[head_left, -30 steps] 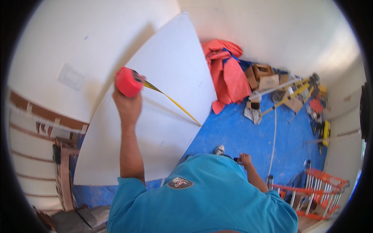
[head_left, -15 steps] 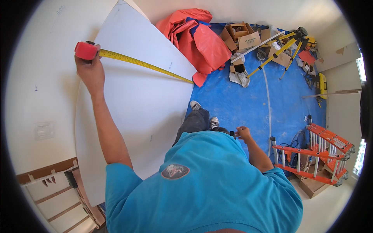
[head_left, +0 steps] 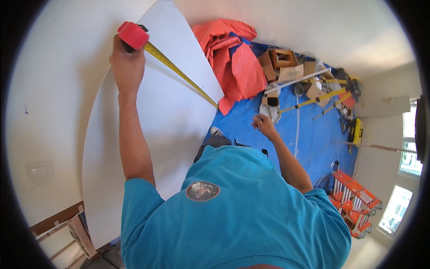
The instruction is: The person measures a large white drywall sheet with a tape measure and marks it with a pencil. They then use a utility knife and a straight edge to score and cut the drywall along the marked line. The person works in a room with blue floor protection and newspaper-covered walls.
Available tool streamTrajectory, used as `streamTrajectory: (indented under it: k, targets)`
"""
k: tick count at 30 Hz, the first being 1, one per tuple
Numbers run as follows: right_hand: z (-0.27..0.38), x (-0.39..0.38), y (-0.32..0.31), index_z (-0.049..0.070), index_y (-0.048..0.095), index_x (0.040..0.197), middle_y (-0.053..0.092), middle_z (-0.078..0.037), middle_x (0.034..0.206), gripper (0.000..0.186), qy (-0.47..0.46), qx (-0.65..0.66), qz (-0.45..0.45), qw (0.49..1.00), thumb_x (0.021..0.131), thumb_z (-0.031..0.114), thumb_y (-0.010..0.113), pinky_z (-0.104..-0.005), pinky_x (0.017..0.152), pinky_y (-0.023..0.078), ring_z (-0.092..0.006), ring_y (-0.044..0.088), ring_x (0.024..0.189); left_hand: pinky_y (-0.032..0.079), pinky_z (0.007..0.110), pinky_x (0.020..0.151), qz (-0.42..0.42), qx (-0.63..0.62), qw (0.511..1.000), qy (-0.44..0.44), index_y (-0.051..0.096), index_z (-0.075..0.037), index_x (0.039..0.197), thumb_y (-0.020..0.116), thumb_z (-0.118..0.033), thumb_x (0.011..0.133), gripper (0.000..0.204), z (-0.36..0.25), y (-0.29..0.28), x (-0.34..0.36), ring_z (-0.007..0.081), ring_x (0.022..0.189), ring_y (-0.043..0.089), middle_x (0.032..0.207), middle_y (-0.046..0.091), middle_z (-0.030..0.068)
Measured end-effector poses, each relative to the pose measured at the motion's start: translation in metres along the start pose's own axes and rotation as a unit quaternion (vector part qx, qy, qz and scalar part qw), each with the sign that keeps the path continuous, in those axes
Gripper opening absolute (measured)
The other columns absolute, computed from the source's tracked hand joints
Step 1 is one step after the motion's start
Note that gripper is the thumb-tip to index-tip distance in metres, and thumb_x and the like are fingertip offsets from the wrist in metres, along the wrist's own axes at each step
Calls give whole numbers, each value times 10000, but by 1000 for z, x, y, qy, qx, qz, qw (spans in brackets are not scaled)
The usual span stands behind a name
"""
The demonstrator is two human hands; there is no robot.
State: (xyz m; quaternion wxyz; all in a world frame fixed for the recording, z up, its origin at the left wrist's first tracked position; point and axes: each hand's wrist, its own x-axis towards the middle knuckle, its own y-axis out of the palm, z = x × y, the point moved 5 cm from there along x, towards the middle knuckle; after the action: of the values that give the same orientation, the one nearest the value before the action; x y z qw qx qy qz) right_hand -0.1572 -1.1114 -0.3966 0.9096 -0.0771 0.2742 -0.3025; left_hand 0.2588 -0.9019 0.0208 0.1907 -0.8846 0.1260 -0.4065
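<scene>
High on the left, my left hand (head_left: 127,62) grips a red tape measure (head_left: 133,36). Its yellow blade (head_left: 181,76) runs out down to the right, over a large white board (head_left: 152,130), and ends near the board's right-hand edge by the blue floor sheet. The board leans against the wall on my left. In front of my body, my right hand (head_left: 266,127) hovers over the floor with its fingers curled in. Whatever those fingers may hold is too small to make out.
A crumpled red tarp (head_left: 239,67) lies beside the board. Beyond it are cardboard boxes (head_left: 291,74) and a yellow tripod (head_left: 313,101) on the blue floor sheet (head_left: 277,145). An orange ladder (head_left: 354,197) stands at right. A wall switch (head_left: 39,172) is at left.
My left hand with the tape measure has shifted right and up in view, and the blade slopes more steeply. My right hand has risen from beside my waist and reached forward.
</scene>
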Motion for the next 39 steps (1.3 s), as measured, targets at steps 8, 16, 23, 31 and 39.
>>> streamTrajectory:
  k: [8,16,23,31,39]
  targets:
    - [359,118,24,-33,692,1176,724,-66,933,338,-338,12,38,940,1091,285,617,-297,752,529,-134,660,826,573,334,789,16,-33,999,-33,638,-31,1155,768,-65,932,261,17,-9,4,219,817,743,893,743,120]
    - [427,172,81,-7,643,1332,762,-119,1149,454,-262,63,128,955,1086,375,624,-329,863,562,-193,732,1053,589,330,783,-11,-16,996,-92,651,-40,1217,757,10,889,349,20,-24,-14,233,913,777,992,777,135]
    - [396,223,82,14,624,1377,764,-127,1153,502,-224,65,222,947,1070,409,664,-335,869,566,-191,728,1048,602,331,854,-39,20,995,-91,644,-12,1237,702,101,885,375,15,-6,-4,209,955,781,1010,785,117]
    - [446,260,58,-27,530,1457,676,-152,1325,588,-428,7,220,877,1035,326,737,-349,1034,498,-216,655,1111,590,350,958,-70,123,975,-173,637,-1,1198,715,111,903,326,20,31,23,194,1013,765,1048,782,77]
    - [505,273,90,-25,667,1223,559,-31,858,412,-410,78,234,878,1054,347,720,-314,745,470,-133,511,797,586,341,956,-60,120,974,-184,638,-6,1245,726,100,907,365,12,48,39,198,1025,767,1052,780,81]
